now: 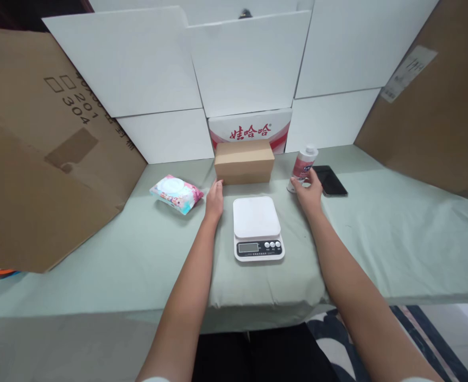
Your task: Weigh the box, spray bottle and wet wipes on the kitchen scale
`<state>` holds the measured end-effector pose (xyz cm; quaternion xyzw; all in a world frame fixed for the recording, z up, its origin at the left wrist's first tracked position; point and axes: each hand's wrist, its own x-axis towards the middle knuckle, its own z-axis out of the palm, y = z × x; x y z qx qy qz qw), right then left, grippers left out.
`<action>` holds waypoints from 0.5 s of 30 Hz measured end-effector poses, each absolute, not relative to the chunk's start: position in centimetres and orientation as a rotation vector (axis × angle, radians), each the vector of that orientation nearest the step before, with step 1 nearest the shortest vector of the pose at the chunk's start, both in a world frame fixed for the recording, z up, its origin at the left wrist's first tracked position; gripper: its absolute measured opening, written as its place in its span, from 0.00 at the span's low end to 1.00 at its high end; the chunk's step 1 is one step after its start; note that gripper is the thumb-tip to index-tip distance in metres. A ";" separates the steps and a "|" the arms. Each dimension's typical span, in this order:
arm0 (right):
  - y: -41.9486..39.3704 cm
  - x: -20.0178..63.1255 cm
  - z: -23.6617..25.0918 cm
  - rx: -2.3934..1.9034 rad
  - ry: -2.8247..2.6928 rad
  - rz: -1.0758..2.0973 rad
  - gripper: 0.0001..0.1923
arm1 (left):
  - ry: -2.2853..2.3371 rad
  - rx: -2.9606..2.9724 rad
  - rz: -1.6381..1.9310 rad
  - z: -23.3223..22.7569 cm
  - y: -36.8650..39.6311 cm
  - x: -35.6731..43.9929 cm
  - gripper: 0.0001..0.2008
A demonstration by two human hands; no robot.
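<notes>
The right hand (310, 192) is closed around the lower part of a small white bottle (302, 167) with a red label. The bottle stands a little tilted on the green tablecloth (396, 239), at about 2 o'clock from the white kitchen scale (257, 227). Just beside the bottle, at its 3 o'clock, a black phone (329, 180) lies flat; the two look almost touching.

The left hand (214, 200) lies on the cloth with fingers stretched and together, holding nothing. Its fingertips are at the lower left corner of the brown cardboard box (244, 161); I cannot tell if they really touch it. The box sits at 12 o'clock from the scale, with a narrow strip of cloth between them. A pack of wet wipes (176, 193) lies at 9 o'clock from the left hand, near but apart.

The scale is between both forearms, near the front edge of the table. Free cloth opens wide at 3 o'clock and at 8 o'clock. White boards (241, 69) close the back, and big brown cardboard sheets (38, 159) lean in on both sides.
</notes>
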<state>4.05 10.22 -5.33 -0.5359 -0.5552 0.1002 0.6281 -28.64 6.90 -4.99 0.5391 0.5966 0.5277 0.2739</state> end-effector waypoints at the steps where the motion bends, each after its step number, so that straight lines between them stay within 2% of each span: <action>1: 10.1 4.0 -5.3 -1.235 -1.230 0.152 0.39 | 1.598 1.448 1.424 -5.1 7.0 -28.7 0.32; 3: 9.5 3.7 -5.0 -1.202 -1.178 -0.026 0.43 | 1.568 1.416 1.444 -5.3 7.3 -28.8 0.35; 6: 8.5 2.1 -4.7 -1.042 -1.333 -0.043 0.33 | 1.461 1.328 1.491 -5.8 7.9 -29.0 0.40; 8: 8.3 0.6 -4.9 -0.953 -1.476 0.174 0.32 | 1.395 1.308 1.509 -6.0 8.1 -29.1 0.41; 12: 9.5 -1.8 -6.2 -1.024 -1.455 0.748 0.48 | 1.369 1.331 1.523 -6.3 8.2 -29.1 0.41; 15: 10.8 -2.3 -6.6 -1.072 -1.424 0.990 0.55 | 1.366 1.358 1.509 -6.3 8.3 -29.1 0.41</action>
